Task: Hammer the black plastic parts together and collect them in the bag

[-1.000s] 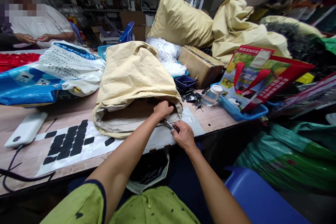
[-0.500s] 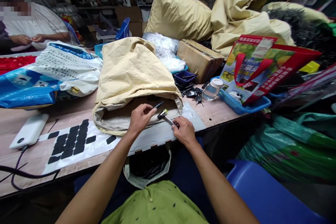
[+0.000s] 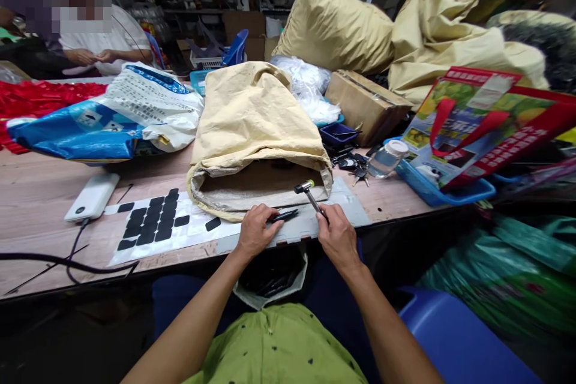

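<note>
My left hand (image 3: 258, 230) is closed on a slim black pen-like piece (image 3: 286, 215), whose pointed end sticks out to the right, low over the grey board (image 3: 299, 228) at the table's front edge. In my right hand (image 3: 337, 231) is a small hammer (image 3: 310, 193); its head, black on one face and yellow on the other, points up and away from me. Just beyond both hands lies a beige cloth sack (image 3: 258, 114) with its mouth open towards me. Below the table edge, an open bag (image 3: 270, 282) at my lap holds dark pieces.
On the left are a sheet of black stickers (image 3: 153, 219), a white power bank (image 3: 92, 198) with a cable, and a blue-white bag (image 3: 103, 120). To the right stand a clear jar (image 3: 387, 159), keys (image 3: 360, 175) and a blue basket (image 3: 445, 189). A co-worker (image 3: 103, 36) sits across at left.
My left hand has drawn back from the sack's mouth towards the table edge with the black piece. The hammer head has swung more upright in my right hand. The whole view has shifted left.
</note>
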`<action>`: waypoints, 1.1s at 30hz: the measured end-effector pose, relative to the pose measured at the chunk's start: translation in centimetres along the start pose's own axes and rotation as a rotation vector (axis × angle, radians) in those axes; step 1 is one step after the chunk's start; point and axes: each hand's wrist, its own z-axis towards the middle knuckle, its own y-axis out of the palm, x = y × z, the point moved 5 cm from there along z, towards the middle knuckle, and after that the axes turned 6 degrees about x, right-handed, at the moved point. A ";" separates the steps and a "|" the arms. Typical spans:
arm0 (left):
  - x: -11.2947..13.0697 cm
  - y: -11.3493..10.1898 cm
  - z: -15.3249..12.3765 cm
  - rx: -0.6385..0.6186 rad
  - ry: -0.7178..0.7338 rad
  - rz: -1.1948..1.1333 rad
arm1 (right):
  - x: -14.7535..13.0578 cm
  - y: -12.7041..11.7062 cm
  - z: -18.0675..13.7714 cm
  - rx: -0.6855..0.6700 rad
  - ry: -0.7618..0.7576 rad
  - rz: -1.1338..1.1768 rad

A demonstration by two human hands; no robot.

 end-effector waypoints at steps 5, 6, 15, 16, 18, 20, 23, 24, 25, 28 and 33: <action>-0.1 -0.1 0.1 -0.026 -0.047 -0.028 | -1.5 -0.8 -2.2 -0.108 -0.027 0.233; -0.2 -0.1 0.1 -0.030 -0.061 -0.038 | -1.8 -0.9 -2.5 -0.137 -0.026 0.254; -0.4 -0.1 0.4 -0.014 -0.142 -0.090 | -3.4 -0.3 -3.3 -0.224 -0.023 0.312; -0.4 -0.1 0.4 -0.014 -0.149 -0.088 | -3.4 -0.2 -3.4 -0.241 -0.030 0.305; -0.5 0.0 0.4 -0.017 -0.157 -0.081 | -3.6 0.0 -3.5 -0.262 -0.038 0.287; -0.5 0.0 0.4 -0.021 -0.157 -0.076 | -3.9 0.1 -3.5 -0.253 -0.039 0.283; -0.5 0.0 0.4 -0.018 -0.147 -0.072 | -4.6 0.3 -3.6 -0.244 -0.051 0.303; -0.5 0.0 0.4 -0.012 -0.144 -0.067 | -4.8 0.5 -3.8 -0.255 -0.060 0.309; -0.5 0.0 0.3 -0.004 -0.142 -0.059 | -5.0 0.7 -3.9 -0.270 -0.070 0.311; -0.5 0.1 0.3 0.018 -0.143 -0.047 | -4.9 1.1 -3.9 -0.296 -0.074 0.299; -0.2 0.0 0.2 0.030 -0.123 -0.046 | -3.3 -0.4 -1.4 -0.180 -0.074 0.135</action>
